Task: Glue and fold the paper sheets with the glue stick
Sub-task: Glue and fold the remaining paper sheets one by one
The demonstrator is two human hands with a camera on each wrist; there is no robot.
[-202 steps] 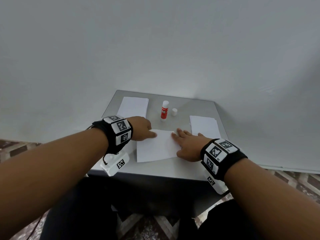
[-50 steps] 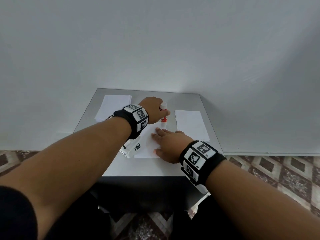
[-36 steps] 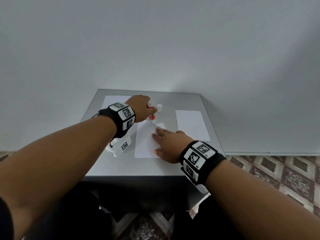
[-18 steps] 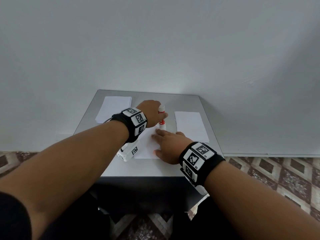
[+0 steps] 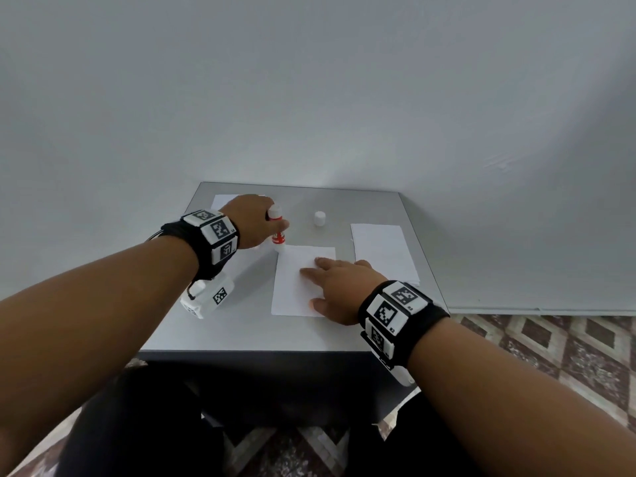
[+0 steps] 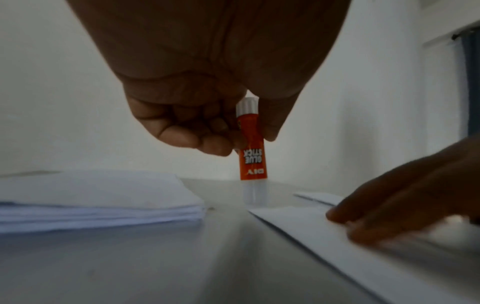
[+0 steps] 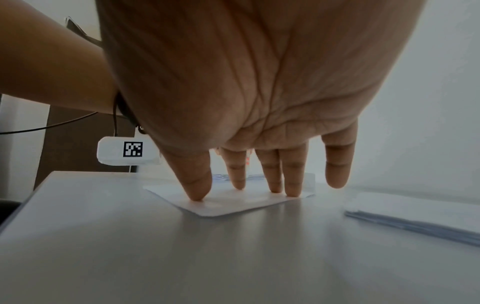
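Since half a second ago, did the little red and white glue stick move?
Yes. The red and white glue stick in the left hand slid left along the sheet's far edge, away from the small white cap, to the top-left corner.

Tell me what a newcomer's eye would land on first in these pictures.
The red glue stick stands out first: the left hand grips it upside down, tip at the far left corner of the centre paper sheet. The right hand presses that sheet flat with straight fingers. Its white cap stands alone further back on the grey table.
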